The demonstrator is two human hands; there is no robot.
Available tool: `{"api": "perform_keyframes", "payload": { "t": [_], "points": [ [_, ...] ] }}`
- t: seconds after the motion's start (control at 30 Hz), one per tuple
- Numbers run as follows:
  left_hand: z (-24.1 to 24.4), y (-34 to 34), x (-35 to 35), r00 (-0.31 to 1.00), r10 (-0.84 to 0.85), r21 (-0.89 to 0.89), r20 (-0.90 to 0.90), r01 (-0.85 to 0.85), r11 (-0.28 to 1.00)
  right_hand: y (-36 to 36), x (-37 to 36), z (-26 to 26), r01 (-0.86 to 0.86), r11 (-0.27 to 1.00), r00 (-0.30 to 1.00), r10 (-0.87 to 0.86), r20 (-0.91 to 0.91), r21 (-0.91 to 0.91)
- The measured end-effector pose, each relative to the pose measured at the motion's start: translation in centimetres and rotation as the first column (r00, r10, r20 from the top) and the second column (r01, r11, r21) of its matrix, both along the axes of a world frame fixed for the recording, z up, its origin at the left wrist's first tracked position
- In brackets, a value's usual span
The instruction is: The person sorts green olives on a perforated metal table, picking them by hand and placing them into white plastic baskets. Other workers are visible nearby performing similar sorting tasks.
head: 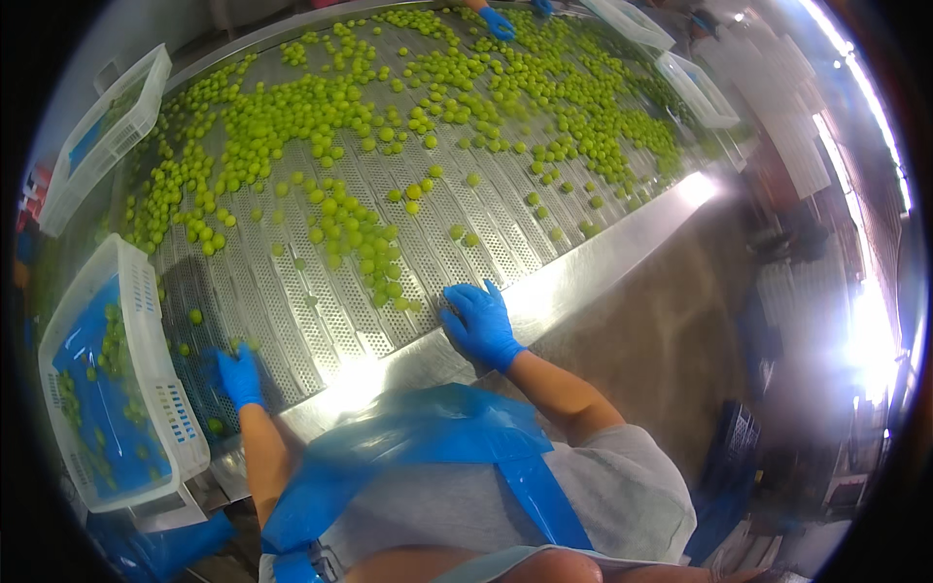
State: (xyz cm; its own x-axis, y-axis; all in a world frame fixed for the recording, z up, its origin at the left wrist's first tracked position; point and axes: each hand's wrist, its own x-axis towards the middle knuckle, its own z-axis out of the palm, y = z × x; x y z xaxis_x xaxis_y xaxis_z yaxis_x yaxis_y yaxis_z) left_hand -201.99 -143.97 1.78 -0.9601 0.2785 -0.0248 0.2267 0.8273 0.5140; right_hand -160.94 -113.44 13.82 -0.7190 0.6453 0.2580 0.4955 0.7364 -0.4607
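Note:
My left hand [239,377], in a blue glove, reaches over the perforated metal conveyor [437,270] at its near left. Its fingers look apart though motion-blurred, and green fruits [244,342] lie right at their tips. In a matching blue glove, my right hand [479,324] is at the conveyor's smooth metal edge [554,291], fingers spread and nothing visible in them. A loose cluster of small round green fruits [364,240] lies ahead of both hands. One fruit [414,191] among them looks more yellow.
A white plastic crate [135,291] with a blue lining and some green fruits stands left of my left hand. Another crate [102,164] is farther back. Many fruits [291,116] cover the far conveyor, where a co-worker's blue-gloved hand [498,25] reaches in. More crates [700,91] line the right side.

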Motion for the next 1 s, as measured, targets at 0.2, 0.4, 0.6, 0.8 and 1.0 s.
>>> {"api": "perform_keyframes", "payload": {
  "t": [0.2,0.4,0.6,0.8,1.0],
  "points": [
    [13.1,12.1,15.6,0.817,-0.571,0.306,-0.083,0.566,0.766,-0.2,0.3,-0.6,-0.004,0.998,1.0,0.004,0.005,-0.065],
    [11.9,11.0,22.1,0.639,-0.765,0.05,-0.079,0.769,0.637,-0.4,0.0,-0.9,-0.098,0.967,0.995,0.101,0.001,-0.237],
    [13.5,11.7,22.5,0.683,-0.726,0.057,-0.08,0.73,0.681,10.4,5.2,1.1,-0.246,0.694,0.943,0.011,-0.333,-0.676],
    [12.5,9.3,21.7,0.725,-0.684,-0.038,-0.081,0.683,0.729,38.3,9.7,-0.3,0.297,0.827,0.882,-0.429,-0.195,-0.477],
    [14.9,10.8,20.8,0.739,-0.673,-0.091,-0.025,0.669,0.738,52.5,8.8,-0.9,0.424,0.892,0.728,-0.44,0.527,0.159]
  ]
}}
